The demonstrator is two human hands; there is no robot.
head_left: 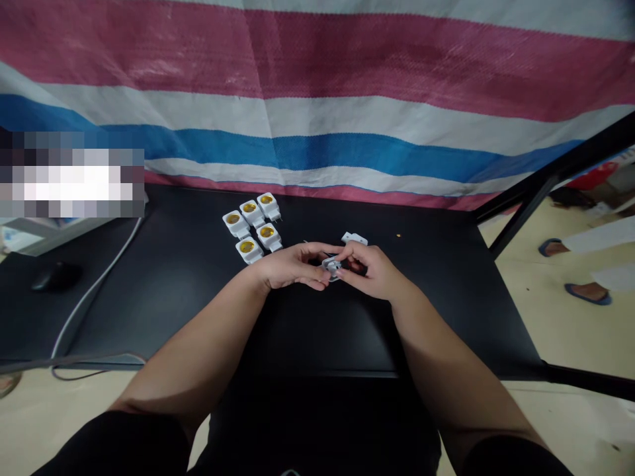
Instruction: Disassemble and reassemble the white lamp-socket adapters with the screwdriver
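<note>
Between my two hands, above the middle of the black table, is a small white plastic housing (331, 266) with an open hollow side. My left hand (300, 264) grips it from the left, fingers behind and thumb in front. From the right, the thumb and fingers of my right hand (370, 270) pinch its other edge. Just beyond the right hand lies a white plastic piece (354, 238), partly covered by the fingers. Left of my hands stand several white plug-in lamp sockets (249, 211) with round yellow-gold insides and metal prongs, grouped in two rows.
The black table (317, 337) has a striped tarp (317, 112) behind it. A black mouse (57, 276) and a pale cable (106, 264) lie at left. A tiny brass-coloured bit (399, 235) sits at right. Beyond the metal frame (526, 205), a person's feet (590, 293) show.
</note>
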